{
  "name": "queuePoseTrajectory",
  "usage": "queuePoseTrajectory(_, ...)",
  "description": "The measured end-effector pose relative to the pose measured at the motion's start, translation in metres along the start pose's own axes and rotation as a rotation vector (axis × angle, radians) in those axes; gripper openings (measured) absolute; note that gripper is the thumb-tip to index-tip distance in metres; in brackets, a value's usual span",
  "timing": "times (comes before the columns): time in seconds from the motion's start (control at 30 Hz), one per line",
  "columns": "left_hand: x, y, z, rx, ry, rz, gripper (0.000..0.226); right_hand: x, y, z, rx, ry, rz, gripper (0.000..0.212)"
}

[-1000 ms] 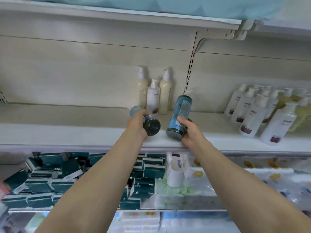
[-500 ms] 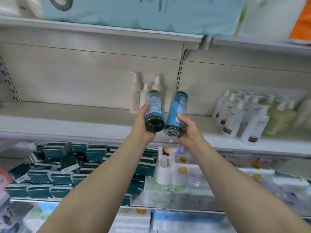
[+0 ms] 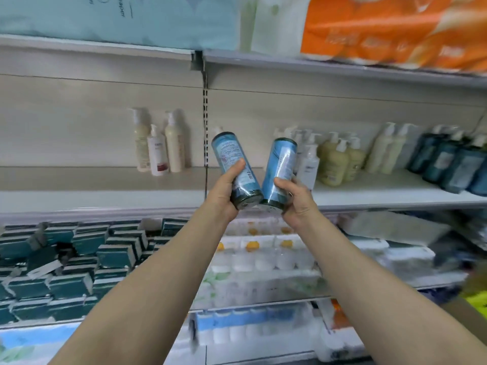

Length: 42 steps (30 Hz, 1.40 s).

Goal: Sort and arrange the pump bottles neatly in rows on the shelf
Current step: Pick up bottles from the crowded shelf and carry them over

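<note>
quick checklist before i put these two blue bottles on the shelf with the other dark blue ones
1. Left hand grips its blue bottle: ok.
2. Right hand grips its blue bottle: ok.
3. Bottles upright for placing: not ok, both tilt with bases toward the camera.
4. Held bottles apart: cannot tell, their bases look close or touching.
5. Dark blue group found at far right of the shelf: ok.
6. Free spot beside that group: cannot tell, frame edge cuts it off.
</note>
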<state>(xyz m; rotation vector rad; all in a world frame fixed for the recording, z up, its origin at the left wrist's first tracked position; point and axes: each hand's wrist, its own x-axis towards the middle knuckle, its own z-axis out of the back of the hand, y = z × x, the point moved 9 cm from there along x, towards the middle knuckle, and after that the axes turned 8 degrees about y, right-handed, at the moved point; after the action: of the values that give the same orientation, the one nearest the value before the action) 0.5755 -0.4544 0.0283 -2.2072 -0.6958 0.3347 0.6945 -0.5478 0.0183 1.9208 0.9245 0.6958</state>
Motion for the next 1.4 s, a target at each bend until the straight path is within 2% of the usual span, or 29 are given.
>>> queuePoseTrajectory(0.1,0.01,0.033,-0.038,0.037,0.066,0.019,0.028,-0.021,0.025,0.043,0.002,-0.041,0.023,0.054)
queuePoseTrajectory(0.33,0.031,0.112,-0.123,0.079,0.16,0.035,0.061,-0.067,0.083,0.144,-0.057,-0.171,0.095,0.059)
queuePoseTrajectory(0.43,0.039,0.144,-0.149,0.096,0.194,0.072,0.06,-0.083,0.097,0.184,-0.077,-0.241,0.122,0.067)
queuePoseTrajectory(0.53,0.053,0.17,-0.176,0.134,0.236,0.106,0.057,-0.091,0.11,0.223,-0.068,-0.286,0.138,0.062)
queuePoseTrajectory(0.63,0.072,0.195,-0.202,0.181,0.304,0.14,0.063,-0.091,0.12,0.257,-0.059,-0.329,0.166,0.067)
queuePoseTrajectory(0.73,0.097,0.218,-0.222,0.211,0.341,0.168,0.052,-0.087,0.131,0.291,-0.078,-0.377,0.178,0.066)
queuePoseTrajectory(0.9,0.145,0.254,-0.257,0.189,0.379,0.224,0.055,-0.071,0.159,0.344,-0.145,-0.446,0.21,0.062)
queuePoseTrajectory(1.0,0.176,0.271,-0.285,0.162,0.417,0.252,0.049,-0.052,0.183,0.376,-0.161,-0.473,0.235,0.061)
queuePoseTrajectory(1.4,0.3,0.312,-0.345,0.236,0.403,0.235,0.057,0.024,0.242,0.466,-0.178,-0.568,0.295,0.076)
